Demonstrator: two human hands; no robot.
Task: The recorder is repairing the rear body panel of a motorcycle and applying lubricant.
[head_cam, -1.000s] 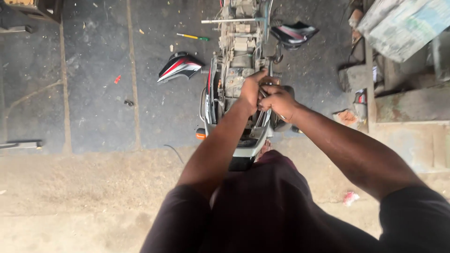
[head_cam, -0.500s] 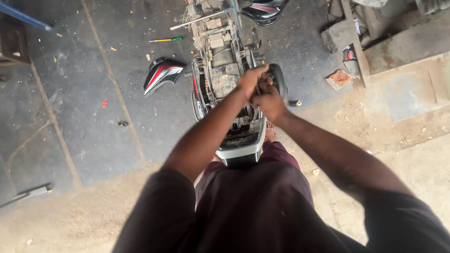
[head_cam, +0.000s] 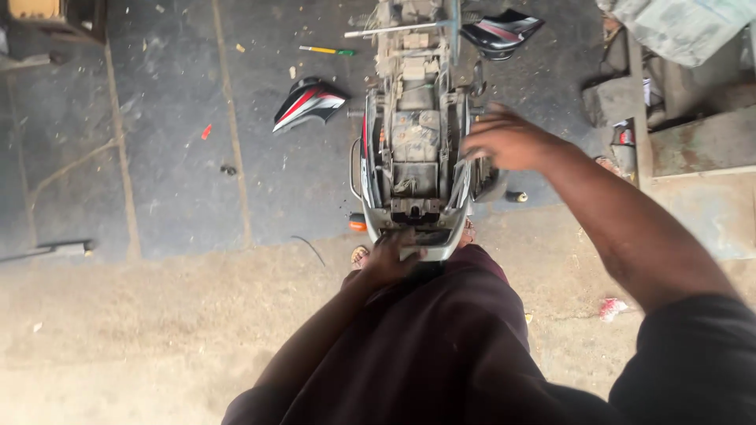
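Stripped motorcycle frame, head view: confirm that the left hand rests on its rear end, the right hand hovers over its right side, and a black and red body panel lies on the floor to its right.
Not quite. The head view shows the black and red body panel lying left of the stripped motorcycle frame, not right. The rest holds: the left hand rests on the rear end, and the right hand hovers over the right side.

Left hand [head_cam: 390, 258] low at six o'clock, fingers curled in a grip, right hand [head_cam: 504, 140] raised toward two o'clock, fingers spread, blurred
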